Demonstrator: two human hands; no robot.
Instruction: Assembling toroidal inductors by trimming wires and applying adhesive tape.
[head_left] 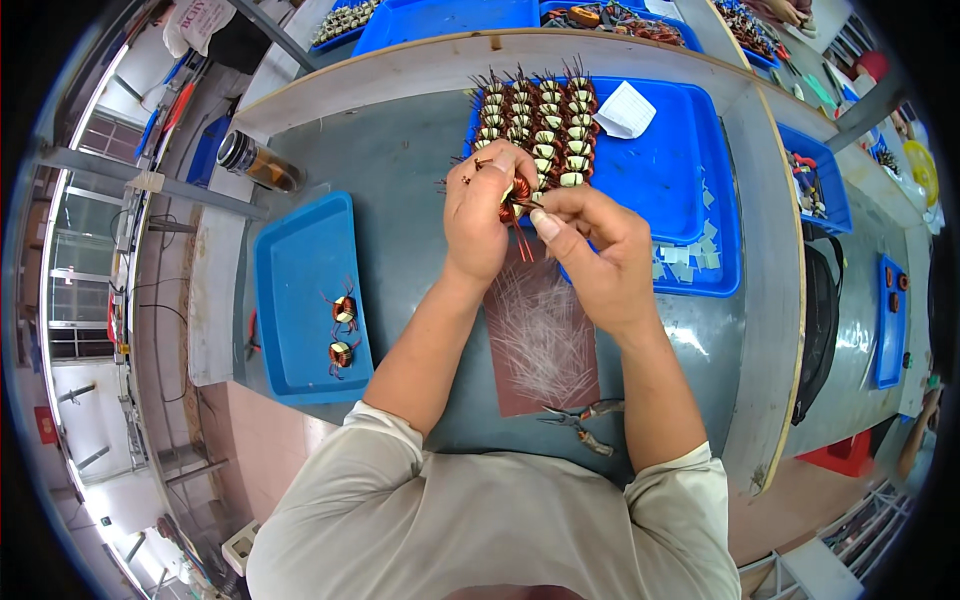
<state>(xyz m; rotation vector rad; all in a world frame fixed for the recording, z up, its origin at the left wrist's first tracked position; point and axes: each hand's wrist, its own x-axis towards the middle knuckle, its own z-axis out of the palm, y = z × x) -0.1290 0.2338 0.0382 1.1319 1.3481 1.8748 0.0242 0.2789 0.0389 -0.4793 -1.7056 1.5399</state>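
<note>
My left hand is closed around a copper-wound toroidal coil, whose reddish wire ends stick out downward. With thumb and forefinger pressed together, my right hand pinches one of the coil's wire leads. Just beyond the hands, several finished-looking coils stand in rows, their dark leads pointing up, in a blue tray. Below the hands lies a brown mat covered with thin pale strands. Near my body rest pliers with worn handles.
A shallower blue tray on the left holds two coils. Behind it stands a capped bottle. A folded white paper and small pale square pieces lie in the right-hand trays. Wooden partitions edge the bench.
</note>
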